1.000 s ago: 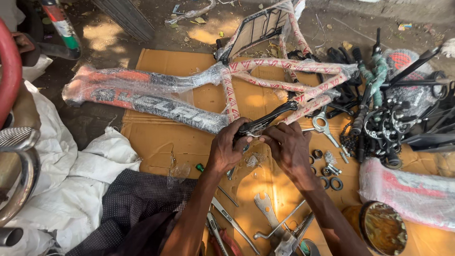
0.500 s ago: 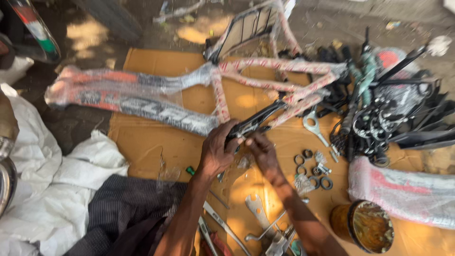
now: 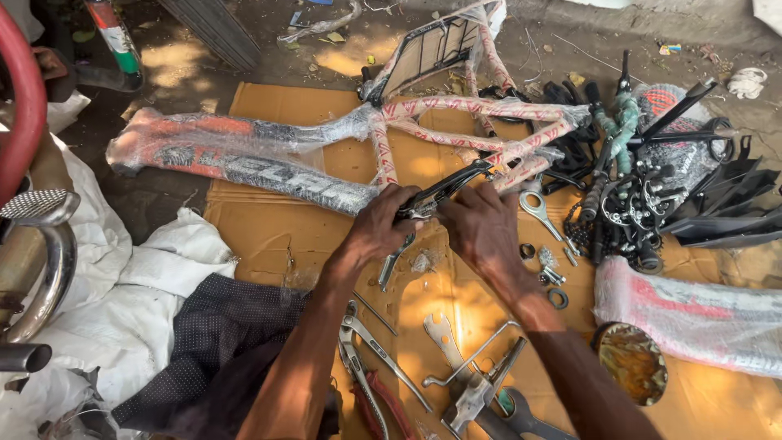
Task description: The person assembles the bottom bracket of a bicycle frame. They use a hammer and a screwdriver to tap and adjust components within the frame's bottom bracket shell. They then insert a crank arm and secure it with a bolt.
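2 hands (image 3: 432,224) on black bracket (image 3: 444,189)

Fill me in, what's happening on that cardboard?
A person kneels or sits over a cardboard sheet on the ground. Both hands, the left hand and the right hand, grip a black brake-like part between them, right beside a plastic-wrapped bicycle frame. Wrenches and pliers lie near the forearms, small washers and nuts sit to the right, and a heap of black bicycle parts lies further right.
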